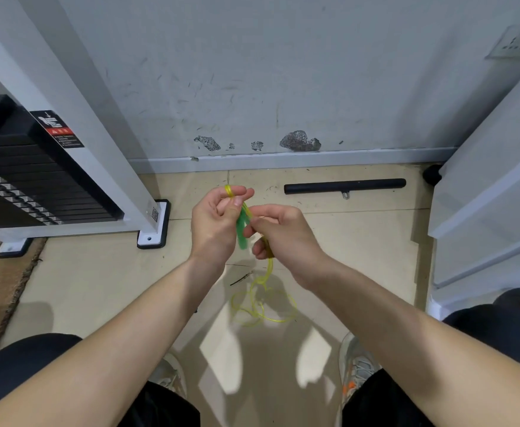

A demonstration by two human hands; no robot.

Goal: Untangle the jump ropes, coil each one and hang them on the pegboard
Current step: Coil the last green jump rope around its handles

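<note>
A thin yellow jump rope [263,303] hangs from my hands and lies in loose loops on the tiled floor between my feet. My left hand [217,224] pinches a turn of the yellow cord near its fingertips, and green handles [242,231] hang below those fingers. My right hand [278,234] sits just to the right, fingers curled round the cord, which trails down from it. The two hands almost touch, roughly at knee height above the floor. No pegboard is in view.
A black bar with a small metal eye [344,186] lies on the floor by the wall. A weight-stack machine [37,180] with a white post and foot plate [155,224] stands at left. White panels [486,192] stand at right. My shoes [357,368] are below.
</note>
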